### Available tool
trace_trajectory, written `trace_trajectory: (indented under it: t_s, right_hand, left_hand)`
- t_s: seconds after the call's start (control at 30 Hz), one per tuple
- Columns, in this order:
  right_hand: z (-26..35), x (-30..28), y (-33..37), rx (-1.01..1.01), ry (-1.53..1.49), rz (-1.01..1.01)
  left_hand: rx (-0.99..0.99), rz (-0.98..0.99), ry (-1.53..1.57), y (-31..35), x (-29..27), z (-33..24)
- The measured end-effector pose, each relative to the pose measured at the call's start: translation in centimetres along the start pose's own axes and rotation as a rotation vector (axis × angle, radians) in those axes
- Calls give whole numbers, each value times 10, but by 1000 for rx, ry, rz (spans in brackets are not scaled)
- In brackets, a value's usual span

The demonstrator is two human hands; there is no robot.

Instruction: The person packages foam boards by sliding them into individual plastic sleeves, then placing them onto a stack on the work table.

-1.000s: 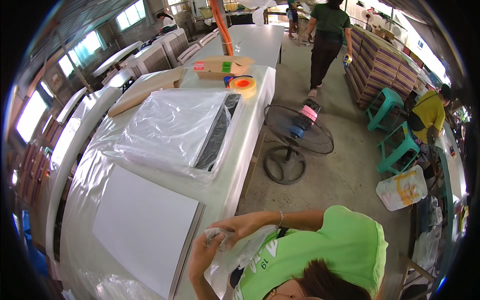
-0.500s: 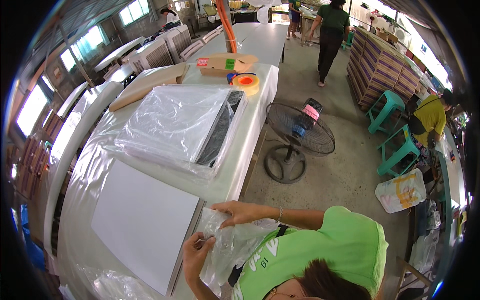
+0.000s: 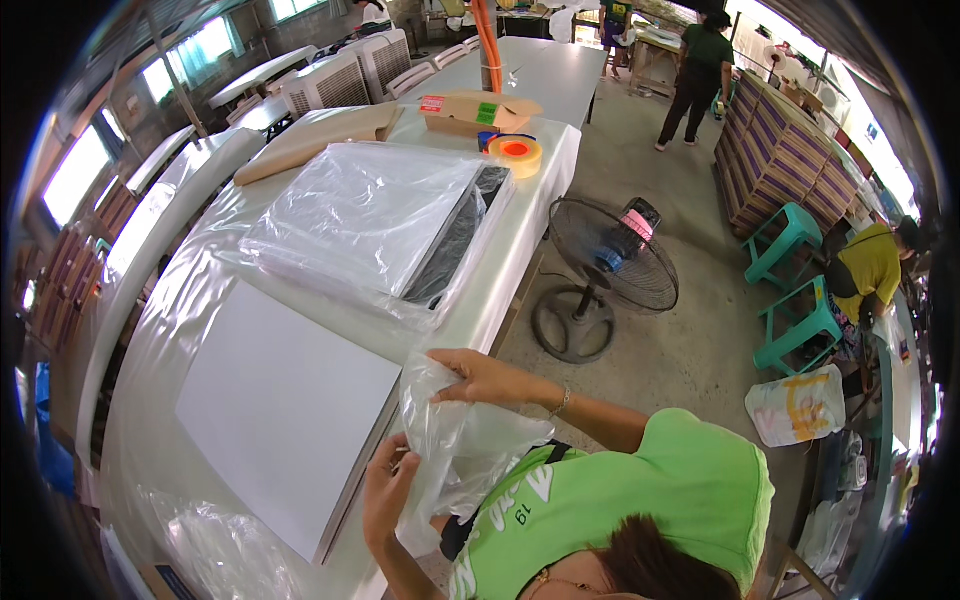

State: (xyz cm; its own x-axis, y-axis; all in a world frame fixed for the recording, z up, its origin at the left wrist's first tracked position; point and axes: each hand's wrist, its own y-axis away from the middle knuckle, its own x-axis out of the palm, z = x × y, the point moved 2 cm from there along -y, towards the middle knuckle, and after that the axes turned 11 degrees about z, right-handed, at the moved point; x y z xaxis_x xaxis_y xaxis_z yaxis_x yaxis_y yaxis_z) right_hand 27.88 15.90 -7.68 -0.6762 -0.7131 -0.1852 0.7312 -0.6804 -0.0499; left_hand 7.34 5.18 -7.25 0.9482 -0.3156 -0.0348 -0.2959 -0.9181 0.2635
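A clear plastic bag (image 3: 455,440) hangs in crinkled folds between my two hands, against my green shirt. My right hand (image 3: 475,378) pinches its upper edge with thumb and fingers. Lower down, my left hand (image 3: 390,480) has its fingers curled at the bag's other edge, thumb against the fingers. Just left of the bag lies a stack of large white sheets (image 3: 290,400) on the plastic-covered table, its thick edge facing me. Farther along the table rests a flat pile wrapped in clear plastic (image 3: 370,215), with a dark strip along its right side.
A tape roll (image 3: 515,153) and a cardboard box (image 3: 478,112) stand at the table's far end, beside brown paper (image 3: 320,140). A black floor fan (image 3: 612,255) stands right of the table. Green stools (image 3: 800,330), a white sack (image 3: 797,405) and co-workers are at the right.
My hands have moved a little farther apart, and the plastic bag is spread taller between them. The whole view has shifted slightly. The dark-clothed person in the background has stepped along.
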Motion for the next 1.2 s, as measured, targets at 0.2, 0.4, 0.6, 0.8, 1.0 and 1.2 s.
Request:
trace_trajectory:
  t_s: [0.2,0.4,0.6,0.8,1.0,1.2]
  right_hand:
    - [8,-19,-7,-29,-26,-145]
    - [22,-34,0,13,-66,-240]
    - [23,-52,7,-71,4,-380]
    - [24,-52,4,27,-175,-463]
    - [33,-43,3,-98,-220,-376]
    - [32,-49,-4,-116,-84,-429]
  left_hand:
    - [220,98,-46,-8,26,-25]
    - [48,2,62,-14,26,-16]
    - [95,-36,-181,-19,14,-27]
    - [92,-27,-305,-26,10,-34]
    - [228,-116,-122,-25,22,-59]
    - [156,-101,-241,-29,19,-62]
